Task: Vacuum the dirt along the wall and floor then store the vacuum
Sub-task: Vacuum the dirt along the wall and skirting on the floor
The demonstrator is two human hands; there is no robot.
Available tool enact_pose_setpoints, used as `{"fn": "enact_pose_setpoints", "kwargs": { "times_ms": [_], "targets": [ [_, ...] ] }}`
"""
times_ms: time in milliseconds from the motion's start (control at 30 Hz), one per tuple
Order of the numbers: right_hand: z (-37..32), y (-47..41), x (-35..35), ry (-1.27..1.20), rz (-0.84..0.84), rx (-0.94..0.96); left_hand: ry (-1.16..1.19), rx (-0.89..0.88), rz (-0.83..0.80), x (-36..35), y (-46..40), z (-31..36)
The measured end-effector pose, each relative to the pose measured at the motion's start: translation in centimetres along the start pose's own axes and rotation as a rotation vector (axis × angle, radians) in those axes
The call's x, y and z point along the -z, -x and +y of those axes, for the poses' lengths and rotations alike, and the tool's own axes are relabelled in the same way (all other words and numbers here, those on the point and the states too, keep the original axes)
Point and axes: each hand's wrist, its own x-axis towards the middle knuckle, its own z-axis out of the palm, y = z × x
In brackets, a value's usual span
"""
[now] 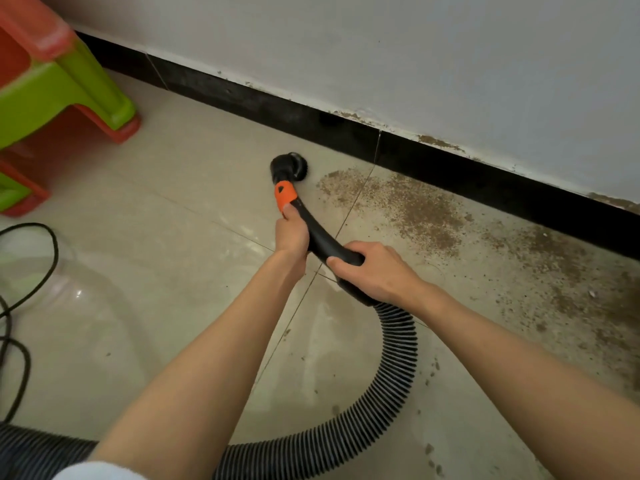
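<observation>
1. Black plastic wand [323, 239], curved, is being held in both hands; the left hand [291, 233] is wrapping closed around it just behind the orange collar [284, 195], presumably to steer the tip, while the right hand [372, 271] is closing over the rear bend near the hose joint, presumably to carry the weight and push.

2. Round brush head [290, 167] is resting on or just above the beige floor tile [194, 188], near the black skirting [311, 121] but apart from it; contact with the tile is hard to confirm.

3. Brown dirt [415, 206] is lying in a band to the right of the brush, along the skirting foot and out over the tile; more crumbs are sitting on the skirting's upper edge against the white wall [450, 64]; the tile to the left is looking cleaner, so most of the job appears to be remaining.

4. Ribbed hose [398, 348] is looping behind the right forearm and running off lower left, leaving slack for reaching.

5. Power cable [20, 289] is trailing at far left; stacked red and green plastic stools [69, 88] are standing upper left, well clear of the working strip.
</observation>
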Motion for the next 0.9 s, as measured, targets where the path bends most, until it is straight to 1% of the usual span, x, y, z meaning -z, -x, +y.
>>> {"fn": "enact_pose_setpoints", "kwargs": {
  "times_ms": [167, 267, 367, 500, 733, 900],
  "targets": [
    [-2.3, 1.3, -2.7, -0.015, -0.146, 0.083, 0.068, -0.001, 0.182, 5.1, 1.3, -1.8],
    [-2.3, 2.7, -3.6, -0.008, -0.193, 0.097, 0.056, 0.019, 0.207, 6.6, 2.4, -3.4],
    [-1.0, 4.0, -3.5, 0.046, -0.203, 0.097, 0.054, 0.047, 0.169, 6.5, 3.3, -5.1],
    [0.5, 4.7, -1.5, 0.069, -0.161, 0.069, 0.056, 0.04, 0.106, 4.1, 3.8, -5.8],
    [3.1, 4.5, 2.0, 0.066, -0.044, 0.011, 0.011, 0.045, -0.052, -1.5, 3.0, -4.4],
    [4.1, 3.9, 3.3, 0.004, 0.052, -0.025, -0.031, 0.033, -0.124, -4.5, 2.3, -3.0]
  ]
}}
